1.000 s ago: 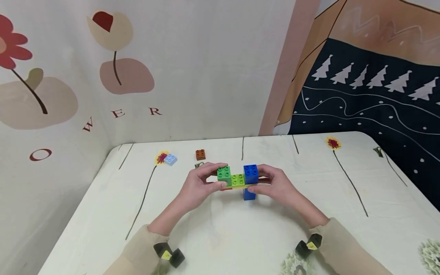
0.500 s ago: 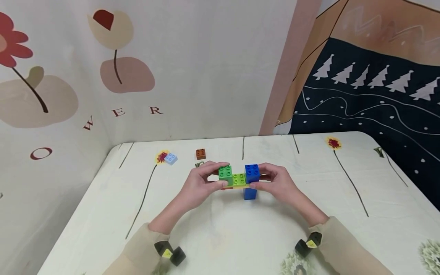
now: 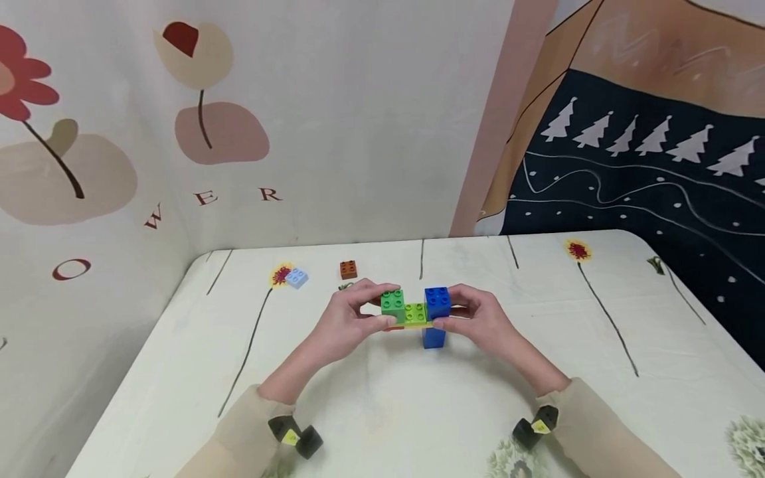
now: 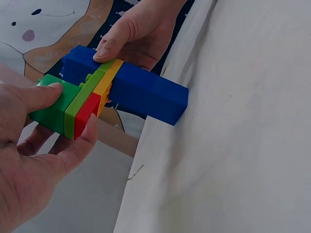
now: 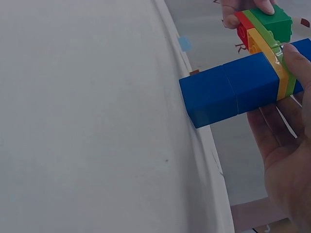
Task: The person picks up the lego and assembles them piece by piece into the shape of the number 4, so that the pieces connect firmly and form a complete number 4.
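Note:
Both hands hold one structure of toy building blocks. My left hand (image 3: 348, 323) pinches its left end, where a green block (image 3: 392, 303) sits on a lime plate (image 3: 415, 312); one finger touches the red block (image 4: 86, 115) beneath. My right hand (image 3: 481, 315) grips the other end, around the upper blue block (image 3: 437, 302), with its thumb at the lime plate. A yellow plate (image 4: 108, 85) lies directly under the lime one. Two more blue blocks (image 5: 232, 90), stacked, form a leg below the yellow plate at the right end, its foot down at the tablecloth.
A light blue block (image 3: 296, 277) and a brown block (image 3: 348, 269) lie toward the back left of the table (image 3: 406, 411), which has a flower-printed white cloth. A printed curtain (image 3: 358, 133) hangs behind the table's far edge.
Almost nothing differs. The left hand and the green block have shifted very slightly to the right; both hands keep their hold on the block structure.

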The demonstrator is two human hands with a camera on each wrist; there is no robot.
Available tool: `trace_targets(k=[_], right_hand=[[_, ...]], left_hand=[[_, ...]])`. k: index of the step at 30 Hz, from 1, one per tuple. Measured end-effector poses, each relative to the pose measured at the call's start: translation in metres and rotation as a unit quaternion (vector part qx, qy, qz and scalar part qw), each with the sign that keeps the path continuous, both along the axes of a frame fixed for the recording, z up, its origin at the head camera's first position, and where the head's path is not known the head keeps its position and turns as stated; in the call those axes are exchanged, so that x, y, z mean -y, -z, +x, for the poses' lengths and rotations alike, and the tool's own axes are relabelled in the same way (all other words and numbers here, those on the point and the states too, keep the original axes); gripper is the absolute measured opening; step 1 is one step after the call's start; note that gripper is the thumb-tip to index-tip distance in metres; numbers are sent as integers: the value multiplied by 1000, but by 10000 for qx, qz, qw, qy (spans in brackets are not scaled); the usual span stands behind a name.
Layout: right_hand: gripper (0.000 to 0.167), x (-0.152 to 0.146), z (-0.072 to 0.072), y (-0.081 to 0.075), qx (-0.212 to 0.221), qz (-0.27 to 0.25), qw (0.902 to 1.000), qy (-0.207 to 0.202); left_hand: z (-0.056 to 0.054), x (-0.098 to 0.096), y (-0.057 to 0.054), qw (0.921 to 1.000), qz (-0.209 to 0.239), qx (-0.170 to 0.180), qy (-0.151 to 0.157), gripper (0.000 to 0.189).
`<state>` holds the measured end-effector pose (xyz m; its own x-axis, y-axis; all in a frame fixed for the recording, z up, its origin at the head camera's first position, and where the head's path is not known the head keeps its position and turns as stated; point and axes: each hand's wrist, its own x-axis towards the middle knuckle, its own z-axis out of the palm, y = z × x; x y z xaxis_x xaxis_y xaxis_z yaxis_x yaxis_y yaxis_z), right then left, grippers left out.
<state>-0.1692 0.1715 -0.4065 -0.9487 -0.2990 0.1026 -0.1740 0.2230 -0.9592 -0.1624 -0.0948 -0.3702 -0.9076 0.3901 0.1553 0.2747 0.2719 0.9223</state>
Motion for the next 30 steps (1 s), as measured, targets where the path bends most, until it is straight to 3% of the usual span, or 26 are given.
trace_targets(k=[9,18,30], right_hand=[[37,0,1,1,12,-61,9999,-111],[35,-1,-1,1,-70,-32,9999,-145],[31,0,1,1,-237,-218,9992,-229]], left_hand=[[-1,1,0,9999,119,-62,61,47],[-3,2,4,9985,339,420,-9,49],[0,2,3,9970,496,593,78,41]])
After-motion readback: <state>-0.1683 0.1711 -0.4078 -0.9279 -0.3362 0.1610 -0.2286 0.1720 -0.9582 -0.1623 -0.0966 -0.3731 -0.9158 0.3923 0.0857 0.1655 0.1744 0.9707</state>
